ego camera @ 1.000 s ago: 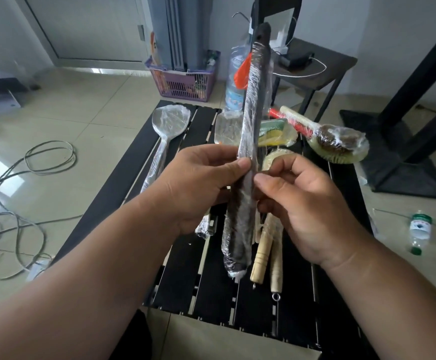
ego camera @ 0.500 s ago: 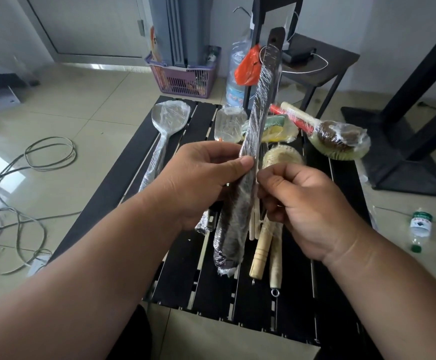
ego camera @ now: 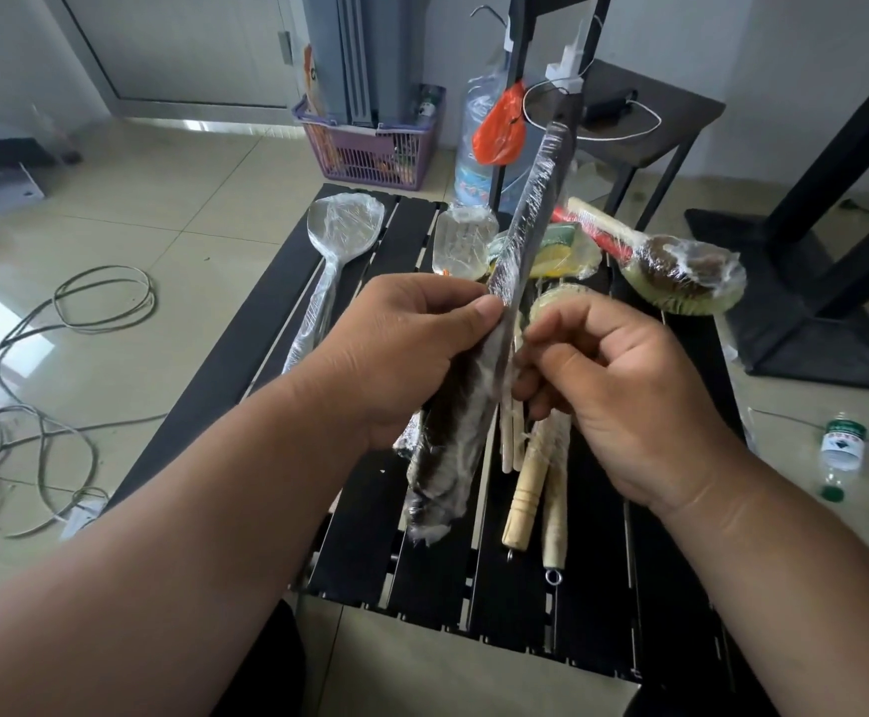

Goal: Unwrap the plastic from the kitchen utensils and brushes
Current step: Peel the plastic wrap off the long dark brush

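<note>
- Now the left hand [ego camera: 401, 354] grips the wrapped black utensil [ego camera: 479, 385] at mid-length, thumb pressed on the film; the utensil has tilted further right than a second ago, held above the slatted table [ego camera: 349, 535].
- The right hand [ego camera: 623, 401] has curled tighter, fingertips picking at the film's edge, though no film looks peeled off yet.

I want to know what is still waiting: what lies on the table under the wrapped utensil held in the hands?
Under the wrapped utensil, pale wooden handles and thin sticks lie on the black slatted table. Their upper ends are hidden behind the right hand and left hand.
</note>
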